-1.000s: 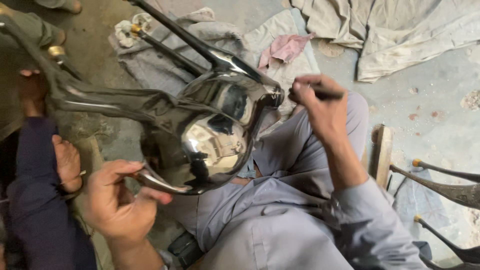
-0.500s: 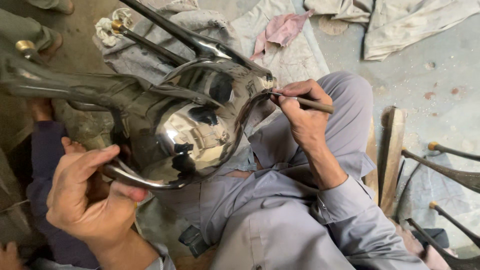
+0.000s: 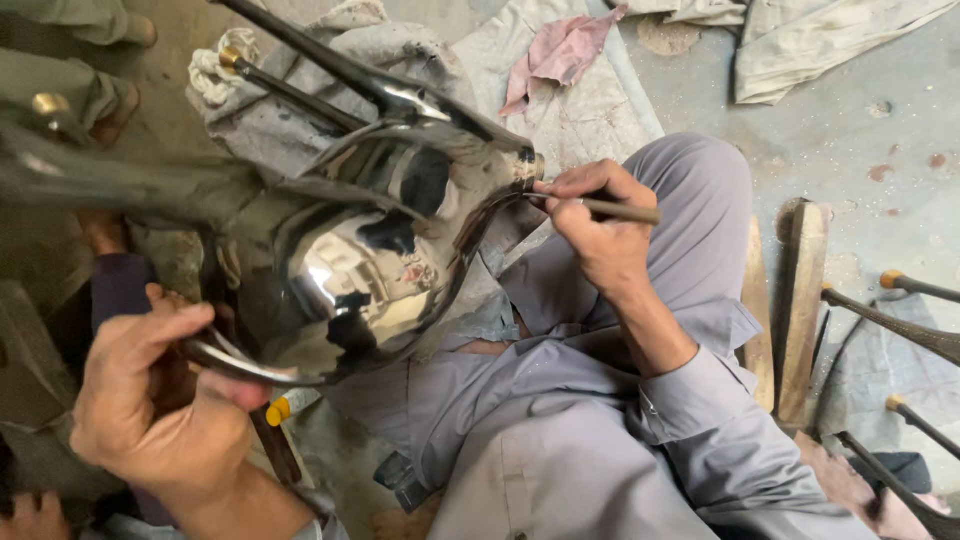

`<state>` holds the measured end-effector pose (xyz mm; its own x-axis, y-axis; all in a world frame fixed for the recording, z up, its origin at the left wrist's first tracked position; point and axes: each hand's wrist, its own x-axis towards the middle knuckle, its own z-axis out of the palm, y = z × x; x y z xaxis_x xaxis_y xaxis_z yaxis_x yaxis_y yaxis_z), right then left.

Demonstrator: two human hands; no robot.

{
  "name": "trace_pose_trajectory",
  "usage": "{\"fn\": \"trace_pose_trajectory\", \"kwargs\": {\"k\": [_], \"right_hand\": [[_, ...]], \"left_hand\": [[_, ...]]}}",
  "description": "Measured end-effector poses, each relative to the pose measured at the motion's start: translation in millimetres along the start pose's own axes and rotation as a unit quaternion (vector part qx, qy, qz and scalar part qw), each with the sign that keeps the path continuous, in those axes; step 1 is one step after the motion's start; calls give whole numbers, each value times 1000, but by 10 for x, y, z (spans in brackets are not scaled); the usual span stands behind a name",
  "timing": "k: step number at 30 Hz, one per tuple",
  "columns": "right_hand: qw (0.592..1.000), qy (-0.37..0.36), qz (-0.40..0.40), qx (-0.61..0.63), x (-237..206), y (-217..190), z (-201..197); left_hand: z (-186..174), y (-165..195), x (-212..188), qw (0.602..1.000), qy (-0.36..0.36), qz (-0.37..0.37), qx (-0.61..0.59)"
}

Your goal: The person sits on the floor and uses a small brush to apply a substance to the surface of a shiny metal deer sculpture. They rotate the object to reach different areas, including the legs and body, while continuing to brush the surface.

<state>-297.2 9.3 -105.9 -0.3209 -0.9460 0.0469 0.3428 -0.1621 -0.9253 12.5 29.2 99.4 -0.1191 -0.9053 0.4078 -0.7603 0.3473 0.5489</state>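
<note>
1. The left hand (image 3: pixel 160 410) sits low, palm turned away, fingers curled in a closed grip with the thumb pressed across.
2. The right hand (image 3: pixel 600 230) is raised, wrist bent, fingers pinched together in a pen-like hold.
3. The right forearm runs back to a grey sleeve.

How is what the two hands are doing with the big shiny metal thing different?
The left hand wraps its fingers around the lower rim of the shiny metal shell, while the right hand pinches a thin stick-like tool. The left hand's grip is wide and curled; the right hand's is tight, like holding a pencil. The left hand is at the bottom edge, the right at the upper edge. Both hands are bare.
</note>
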Motion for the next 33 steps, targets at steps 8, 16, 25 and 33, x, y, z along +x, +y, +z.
{"fn": "trace_pose_trajectory", "kwargs": {"k": [8,16,25,33], "right_hand": [[997,6,42,69,213,-1,-19],[995,34,59,72,107,110,-20],[999,24,7,44,-18,287,-46],[997,32,-63,8,-79,336,-19]], "left_hand": [[28,8,4,991,20,-88,-98],[17,-55,-101,996,12,-63,-69],[-64,-339,-159,999,-5,-26,46],[11,-360,-192,1000,17,-20,-4]]}}
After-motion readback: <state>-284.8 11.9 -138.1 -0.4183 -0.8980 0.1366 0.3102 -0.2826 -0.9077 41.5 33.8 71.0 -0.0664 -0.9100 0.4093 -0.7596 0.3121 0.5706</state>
